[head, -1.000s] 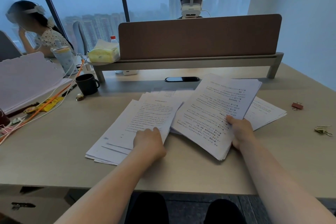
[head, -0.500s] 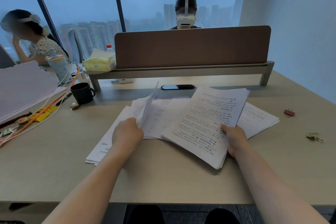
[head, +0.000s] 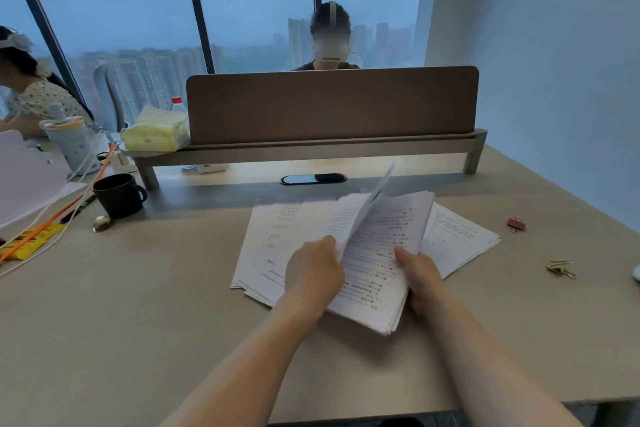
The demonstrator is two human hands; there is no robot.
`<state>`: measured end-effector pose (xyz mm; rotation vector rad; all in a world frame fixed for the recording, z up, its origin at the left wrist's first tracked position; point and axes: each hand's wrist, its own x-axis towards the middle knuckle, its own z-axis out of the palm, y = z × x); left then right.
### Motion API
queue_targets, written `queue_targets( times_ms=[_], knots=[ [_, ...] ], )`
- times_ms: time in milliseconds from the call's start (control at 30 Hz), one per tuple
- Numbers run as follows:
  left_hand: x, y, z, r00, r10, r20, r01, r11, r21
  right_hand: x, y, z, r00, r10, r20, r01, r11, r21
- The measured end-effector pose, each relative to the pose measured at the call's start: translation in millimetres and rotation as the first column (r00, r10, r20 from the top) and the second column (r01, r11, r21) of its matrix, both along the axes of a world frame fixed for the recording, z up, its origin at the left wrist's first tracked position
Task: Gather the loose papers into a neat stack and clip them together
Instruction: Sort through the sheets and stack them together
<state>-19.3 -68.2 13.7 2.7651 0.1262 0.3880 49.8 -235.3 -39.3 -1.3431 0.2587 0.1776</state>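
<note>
Printed white papers lie spread on the beige desk. My right hand grips the near right edge of a thick bundle of papers, tilted off the desk. My left hand pinches a few lifted sheets that stand curled up over that bundle. More loose papers lie flat to the left, and others stick out to the right. A red binder clip and a gold binder clip rest on the desk to the right.
A black mug stands at the left, beside cables, an orange pencil and yellow items. A brown divider panel on a shelf crosses the back, with a tissue pack on it. A person sits behind it, another at far left.
My left hand lifted sheets from the left pile and carried them right, over the bundle in my right hand. The view shifted left and down.
</note>
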Motion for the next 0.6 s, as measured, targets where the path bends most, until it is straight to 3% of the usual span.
queue_targets(
  times_ms=[400, 500, 600],
  knots=[
    [5.4, -52.0, -18.5, 0.974, -0.148, -0.169, 0.182, 0.962, 0.205, 4.6, 0.5, -1.0, 0.997, 0.056, 0.045, -0.057, 0.998, 0.022],
    [1.8, -51.4, -23.4, 0.968, -0.177, -0.179, 0.209, 0.961, 0.181, 8.8, 0.9, -5.2, 0.997, 0.076, 0.010, -0.076, 0.997, 0.023],
    [-1.9, -46.4, -28.8, 0.970, -0.191, -0.151, 0.210, 0.970, 0.122, 10.2, 1.0, -5.3, 0.997, 0.081, -0.014, -0.082, 0.992, -0.100]
  ],
)
